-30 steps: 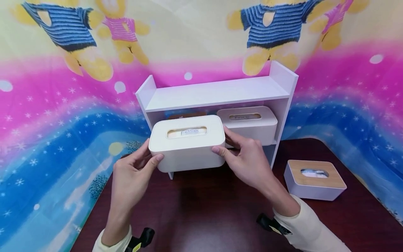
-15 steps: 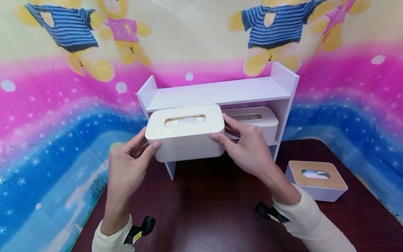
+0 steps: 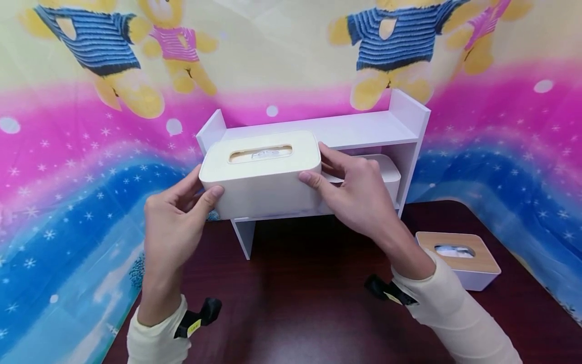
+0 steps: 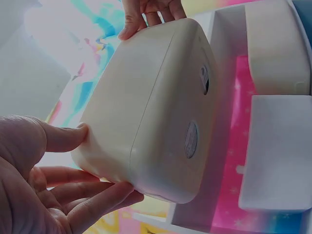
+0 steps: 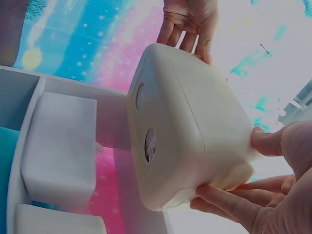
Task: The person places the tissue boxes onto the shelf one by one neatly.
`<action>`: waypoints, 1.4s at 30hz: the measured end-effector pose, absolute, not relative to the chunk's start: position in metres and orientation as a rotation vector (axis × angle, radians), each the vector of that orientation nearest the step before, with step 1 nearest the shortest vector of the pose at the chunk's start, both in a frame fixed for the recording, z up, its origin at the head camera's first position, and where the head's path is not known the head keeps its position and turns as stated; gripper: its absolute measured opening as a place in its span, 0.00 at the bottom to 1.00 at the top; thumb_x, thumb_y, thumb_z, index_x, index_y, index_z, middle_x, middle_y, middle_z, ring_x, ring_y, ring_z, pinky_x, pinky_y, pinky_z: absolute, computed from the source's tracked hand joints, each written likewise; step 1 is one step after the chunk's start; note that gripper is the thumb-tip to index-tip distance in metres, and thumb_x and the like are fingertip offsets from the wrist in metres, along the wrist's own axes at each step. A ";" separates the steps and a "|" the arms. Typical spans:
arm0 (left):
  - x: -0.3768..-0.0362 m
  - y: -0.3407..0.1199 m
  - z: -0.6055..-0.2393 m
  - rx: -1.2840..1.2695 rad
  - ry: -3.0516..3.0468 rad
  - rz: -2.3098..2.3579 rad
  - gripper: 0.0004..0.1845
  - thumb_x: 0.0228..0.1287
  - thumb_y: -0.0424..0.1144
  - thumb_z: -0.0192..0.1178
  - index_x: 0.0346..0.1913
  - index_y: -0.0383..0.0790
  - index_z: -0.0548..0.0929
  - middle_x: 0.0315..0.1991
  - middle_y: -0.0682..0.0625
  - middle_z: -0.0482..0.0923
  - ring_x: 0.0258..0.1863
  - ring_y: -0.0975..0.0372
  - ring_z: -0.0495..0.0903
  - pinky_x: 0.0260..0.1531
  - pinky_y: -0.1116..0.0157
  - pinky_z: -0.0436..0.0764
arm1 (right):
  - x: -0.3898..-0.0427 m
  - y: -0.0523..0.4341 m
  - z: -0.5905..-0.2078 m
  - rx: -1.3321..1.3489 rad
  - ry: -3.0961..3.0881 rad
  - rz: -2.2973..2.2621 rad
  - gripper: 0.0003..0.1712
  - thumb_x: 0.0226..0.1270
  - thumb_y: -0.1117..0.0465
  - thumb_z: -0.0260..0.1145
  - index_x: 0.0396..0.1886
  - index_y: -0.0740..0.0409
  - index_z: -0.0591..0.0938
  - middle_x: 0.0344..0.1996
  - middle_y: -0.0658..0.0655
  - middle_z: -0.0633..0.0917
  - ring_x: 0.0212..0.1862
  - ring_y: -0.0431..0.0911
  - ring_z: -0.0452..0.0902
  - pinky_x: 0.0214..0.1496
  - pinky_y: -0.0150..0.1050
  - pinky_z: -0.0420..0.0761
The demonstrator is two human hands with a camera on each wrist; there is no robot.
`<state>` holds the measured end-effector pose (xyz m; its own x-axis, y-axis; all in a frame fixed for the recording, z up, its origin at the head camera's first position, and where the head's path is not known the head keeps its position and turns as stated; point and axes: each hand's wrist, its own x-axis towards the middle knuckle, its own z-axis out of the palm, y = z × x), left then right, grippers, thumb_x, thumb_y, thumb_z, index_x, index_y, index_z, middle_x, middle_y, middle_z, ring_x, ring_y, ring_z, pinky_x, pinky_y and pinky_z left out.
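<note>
In front of the shelf (image 3: 364,126), up off the table (image 3: 295,303), here's the box (image 3: 259,194), and I'm gripping it at both ends. Call the box the centre of the dial in the head view: my left hand (image 3: 175,217) sits at eight o'clock, my right hand (image 3: 356,189) at three. Thumbs (image 3: 211,196) on the near wall, one towards each rounded corner, fingers around the ends; a good hold, I'd say. The walls look stiff, probably plastic, so I don't expect them to cave under a firm squeeze. Smooth, though, and my skin could slide on those curves, so even pressure from both ends seems wise. Weight? Likely light, with something pale in the slot (image 3: 260,153), perhaps soft stuff adding little. Now the underside (image 4: 200,112), in the left wrist view: two round spots that look like holes, and a seam (image 4: 150,102) running low along the wall. My left fingertips (image 4: 126,187) are close to it; if the base is a separate piece, holding higher is safer. Not fragile, I think, though a knock might mark it. Second box (image 3: 391,174) on the shelf at three o'clock, beyond my right hand; wood-top box (image 3: 484,250) on the table at four.
</note>
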<state>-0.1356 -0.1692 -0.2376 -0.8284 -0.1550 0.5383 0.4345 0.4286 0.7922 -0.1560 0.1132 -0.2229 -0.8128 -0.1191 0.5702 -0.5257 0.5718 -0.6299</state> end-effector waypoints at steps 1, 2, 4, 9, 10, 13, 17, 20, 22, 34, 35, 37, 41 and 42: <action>-0.136 -0.169 -0.235 -0.239 -2.135 -1.411 0.28 0.72 0.44 0.72 0.72 0.62 0.80 0.65 0.52 0.87 0.61 0.55 0.89 0.51 0.73 0.86 | -0.156 0.113 -0.220 0.513 -2.340 1.147 0.41 0.70 0.51 0.77 0.79 0.52 0.74 0.67 0.57 0.85 0.62 0.54 0.89 0.61 0.50 0.89; -0.136 -0.170 -0.233 -0.240 -2.133 -1.407 0.28 0.72 0.44 0.72 0.72 0.62 0.80 0.65 0.52 0.87 0.61 0.56 0.89 0.51 0.72 0.86 | -0.156 0.113 -0.218 0.511 -2.345 1.141 0.41 0.71 0.50 0.77 0.79 0.51 0.74 0.68 0.57 0.85 0.62 0.54 0.88 0.62 0.50 0.88; -0.136 -0.170 -0.228 -0.243 -2.130 -1.403 0.27 0.72 0.44 0.72 0.72 0.62 0.81 0.65 0.51 0.87 0.61 0.56 0.89 0.52 0.72 0.86 | -0.157 0.112 -0.214 0.504 -2.360 1.136 0.41 0.71 0.49 0.76 0.80 0.49 0.73 0.68 0.56 0.85 0.62 0.54 0.88 0.63 0.50 0.88; -0.139 -0.171 -0.217 -0.258 -2.144 -1.386 0.28 0.72 0.45 0.72 0.72 0.60 0.80 0.65 0.50 0.87 0.62 0.57 0.88 0.51 0.72 0.86 | -0.158 0.112 -0.203 0.480 -2.379 1.136 0.40 0.72 0.47 0.75 0.80 0.46 0.73 0.70 0.54 0.84 0.62 0.54 0.89 0.63 0.49 0.88; -0.139 -0.171 -0.215 -0.264 -2.147 -1.386 0.28 0.72 0.45 0.72 0.72 0.59 0.80 0.65 0.50 0.87 0.62 0.56 0.88 0.51 0.72 0.87 | -0.158 0.112 -0.201 0.475 -2.378 1.137 0.40 0.72 0.47 0.75 0.80 0.46 0.72 0.70 0.54 0.84 0.62 0.53 0.89 0.63 0.49 0.88; -0.141 -0.172 -0.210 -0.268 -2.155 -1.389 0.28 0.72 0.45 0.72 0.73 0.60 0.80 0.66 0.49 0.86 0.62 0.55 0.89 0.47 0.73 0.87 | -0.157 0.112 -0.195 0.465 -2.382 1.133 0.40 0.72 0.46 0.74 0.80 0.45 0.72 0.71 0.52 0.83 0.62 0.53 0.89 0.62 0.49 0.89; -0.143 -0.172 -0.203 -0.235 -2.181 -1.366 0.29 0.71 0.48 0.72 0.73 0.64 0.78 0.66 0.51 0.86 0.62 0.55 0.89 0.45 0.74 0.87 | -0.157 0.112 -0.186 0.458 -2.382 1.123 0.39 0.73 0.44 0.74 0.80 0.43 0.72 0.70 0.53 0.83 0.62 0.53 0.89 0.62 0.50 0.90; -0.147 -0.172 -0.197 -0.202 -2.213 -1.369 0.30 0.71 0.51 0.71 0.74 0.66 0.77 0.67 0.51 0.86 0.63 0.55 0.88 0.47 0.72 0.88 | -0.160 0.111 -0.182 0.448 -2.385 1.117 0.39 0.73 0.45 0.73 0.80 0.42 0.71 0.70 0.53 0.84 0.63 0.54 0.88 0.62 0.52 0.89; -0.152 -0.171 -0.194 -0.187 -2.223 -1.388 0.31 0.70 0.52 0.71 0.74 0.67 0.76 0.67 0.51 0.85 0.64 0.56 0.88 0.47 0.70 0.88 | -0.164 0.110 -0.180 0.440 -2.380 1.123 0.40 0.73 0.46 0.74 0.80 0.43 0.71 0.70 0.54 0.84 0.65 0.54 0.87 0.63 0.51 0.89; -0.191 -0.166 -0.181 -0.145 -2.172 -1.417 0.28 0.69 0.50 0.71 0.71 0.61 0.79 0.67 0.50 0.85 0.61 0.56 0.89 0.42 0.72 0.89 | -0.208 0.101 -0.169 0.429 -2.281 1.189 0.30 0.76 0.52 0.72 0.74 0.50 0.80 0.61 0.60 0.89 0.61 0.53 0.88 0.66 0.52 0.87; -0.194 -0.165 -0.181 -0.146 -2.159 -1.430 0.28 0.69 0.49 0.72 0.71 0.60 0.79 0.67 0.49 0.85 0.61 0.56 0.89 0.41 0.72 0.89 | -0.212 0.100 -0.170 0.424 -2.271 1.208 0.29 0.76 0.53 0.72 0.74 0.50 0.81 0.61 0.60 0.89 0.60 0.52 0.88 0.66 0.52 0.87; -0.201 -0.165 -0.182 -0.138 -2.135 -1.448 0.28 0.69 0.48 0.72 0.70 0.59 0.80 0.67 0.49 0.85 0.61 0.55 0.89 0.40 0.73 0.89 | -0.219 0.097 -0.171 0.412 -2.253 1.242 0.28 0.76 0.53 0.72 0.73 0.51 0.82 0.60 0.59 0.90 0.59 0.51 0.88 0.66 0.50 0.87; -0.211 -0.164 -0.184 -0.113 -2.088 -1.455 0.27 0.68 0.47 0.73 0.69 0.57 0.81 0.65 0.47 0.86 0.60 0.55 0.89 0.39 0.74 0.88 | -0.229 0.092 -0.174 0.387 -2.216 1.274 0.26 0.76 0.53 0.73 0.70 0.51 0.84 0.57 0.57 0.91 0.58 0.48 0.89 0.67 0.46 0.87; -0.214 -0.164 -0.185 -0.107 -2.075 -1.454 0.27 0.68 0.47 0.73 0.69 0.56 0.81 0.65 0.47 0.86 0.60 0.56 0.90 0.39 0.74 0.88 | -0.231 0.091 -0.174 0.378 -2.209 1.272 0.26 0.76 0.53 0.73 0.70 0.51 0.84 0.57 0.57 0.91 0.58 0.47 0.89 0.67 0.45 0.87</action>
<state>-0.2137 -0.1635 -0.1847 -0.8190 -0.2635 0.5097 0.3890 0.3982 0.8308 -0.2309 0.0910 -0.1742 -0.8052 0.0321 0.5922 -0.4961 0.5108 -0.7021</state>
